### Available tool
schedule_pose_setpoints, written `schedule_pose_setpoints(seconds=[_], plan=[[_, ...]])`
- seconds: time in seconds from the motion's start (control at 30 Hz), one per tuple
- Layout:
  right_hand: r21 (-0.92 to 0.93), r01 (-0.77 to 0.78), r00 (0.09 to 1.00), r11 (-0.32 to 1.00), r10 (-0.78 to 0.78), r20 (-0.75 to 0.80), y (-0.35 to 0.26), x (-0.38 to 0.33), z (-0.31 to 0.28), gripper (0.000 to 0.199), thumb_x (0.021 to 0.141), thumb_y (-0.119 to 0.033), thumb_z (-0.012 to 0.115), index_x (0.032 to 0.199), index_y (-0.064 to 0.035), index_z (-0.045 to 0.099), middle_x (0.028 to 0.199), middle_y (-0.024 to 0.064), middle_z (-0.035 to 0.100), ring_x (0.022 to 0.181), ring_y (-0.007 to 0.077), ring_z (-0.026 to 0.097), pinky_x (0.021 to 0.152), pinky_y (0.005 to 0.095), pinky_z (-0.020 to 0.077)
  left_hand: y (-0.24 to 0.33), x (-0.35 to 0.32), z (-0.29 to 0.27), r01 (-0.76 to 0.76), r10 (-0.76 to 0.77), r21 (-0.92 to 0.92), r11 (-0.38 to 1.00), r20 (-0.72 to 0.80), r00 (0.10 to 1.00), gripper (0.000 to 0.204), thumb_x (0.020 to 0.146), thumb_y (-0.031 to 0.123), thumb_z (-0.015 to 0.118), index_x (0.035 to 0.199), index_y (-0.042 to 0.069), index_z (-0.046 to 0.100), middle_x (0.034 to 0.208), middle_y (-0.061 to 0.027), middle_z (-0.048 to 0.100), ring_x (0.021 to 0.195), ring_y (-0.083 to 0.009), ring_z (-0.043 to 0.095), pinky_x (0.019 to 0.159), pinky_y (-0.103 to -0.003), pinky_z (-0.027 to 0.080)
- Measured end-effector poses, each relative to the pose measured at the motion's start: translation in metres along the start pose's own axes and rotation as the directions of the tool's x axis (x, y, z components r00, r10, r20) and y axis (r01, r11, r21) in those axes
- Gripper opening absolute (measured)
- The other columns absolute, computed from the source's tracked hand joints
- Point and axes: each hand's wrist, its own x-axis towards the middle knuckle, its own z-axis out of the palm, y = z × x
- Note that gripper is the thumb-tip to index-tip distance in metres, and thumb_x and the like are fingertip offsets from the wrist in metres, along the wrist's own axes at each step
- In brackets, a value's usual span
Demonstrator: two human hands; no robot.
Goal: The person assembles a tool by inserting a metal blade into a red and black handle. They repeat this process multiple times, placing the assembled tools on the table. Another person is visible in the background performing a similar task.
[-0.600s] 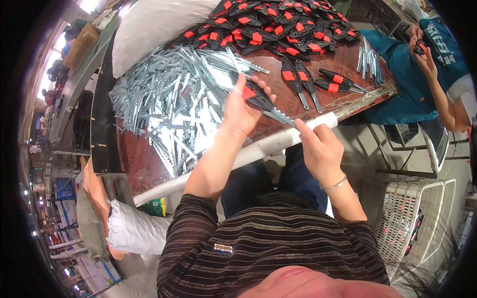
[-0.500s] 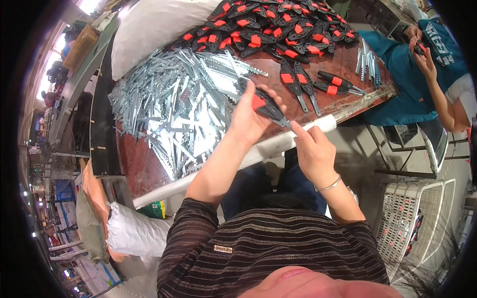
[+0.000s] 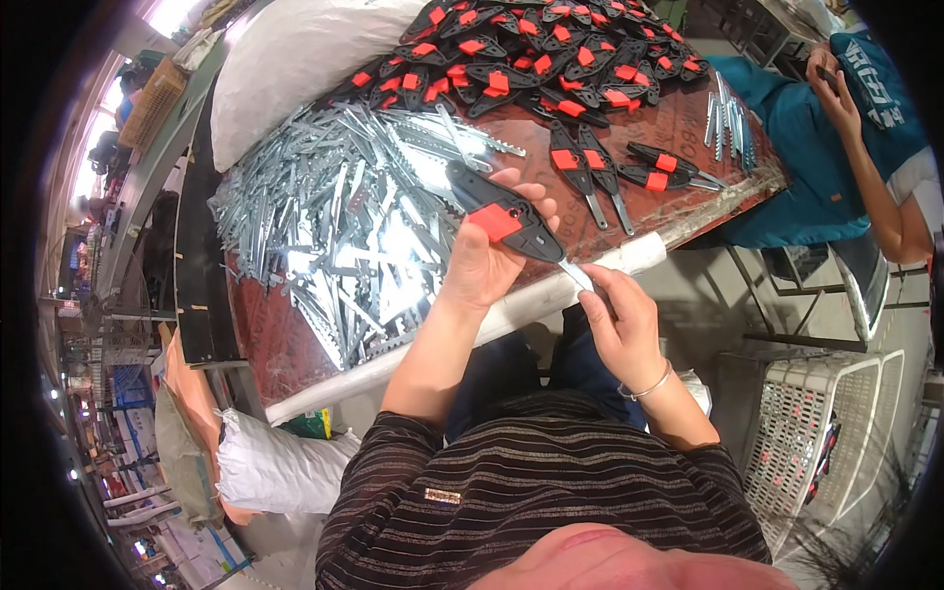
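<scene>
The black-and-red tool [image 3: 501, 221] was in front of you, above the near part of the table, lying aslant between your hands with its narrow end toward your right. Your left hand [image 3: 482, 267] was grasping its body, thumb at the red block and fingers beneath and behind, the palm turned up. From the narrow end stuck out a shiny metal strip [image 3: 577, 276], and your right hand [image 3: 627, 320] had it pinched between thumb and forefinger; how far the strip ran into the body could not be made out. A bracelet [image 3: 649, 383] circled your right wrist. Below the tool, a white roll [image 3: 531, 303] ran along the edge of the reddish table [image 3: 270, 346]. Left of your left hand spread a loose pile of toothed strips [image 3: 334, 221]. To the right of the tool lay a side-by-side pair [image 3: 567, 160] of similar tools, then two more [image 3: 657, 180]. Farther back was a heap of black-and-red pieces [image 3: 570, 64], beside a big white sack [image 3: 295, 74]. At the table's right end a few strips [image 3: 726, 123] lay near a co-worker [image 3: 801, 192] in teal, and a white basket [image 3: 811, 423] stood on the floor.
</scene>
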Motion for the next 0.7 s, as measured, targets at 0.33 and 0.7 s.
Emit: schedule_pose_setpoints(seconds=[0.33,0.7], plan=[[-0.008,-0.017,0.995,1.000,0.017,0.094,0.004,0.008,-0.003,0.023,0.083,-0.009,0.060,0.104,-0.0011,0.057,0.073,0.0142,0.057,0.060,0.0273,0.057,0.054,0.0320,0.0442,-0.005,-0.002,-0.015,-0.006,0.000,-0.115,0.993,-0.050,0.999,0.055,0.079,0.036,0.069,0.121,0.010,0.045,0.113,-0.0077,0.056,0.109,-0.0262,0.055,0.097,-0.044,0.044],[-0.014,-0.011,0.998,1.000,0.012,0.054,0.010,0.015,0.020,0.022,0.085,-0.015,0.058,0.103,-0.0010,0.055,0.075,0.0149,0.057,0.062,0.0315,0.056,0.054,0.0345,0.0442,-0.008,-0.004,-0.009,0.028,-0.027,0.011,1.000,-0.076,0.997,0.052,0.080,0.037,0.067,0.119,0.010,0.046,0.112,-0.0078,0.056,0.107,-0.0249,0.055,0.096,-0.043,0.045]])
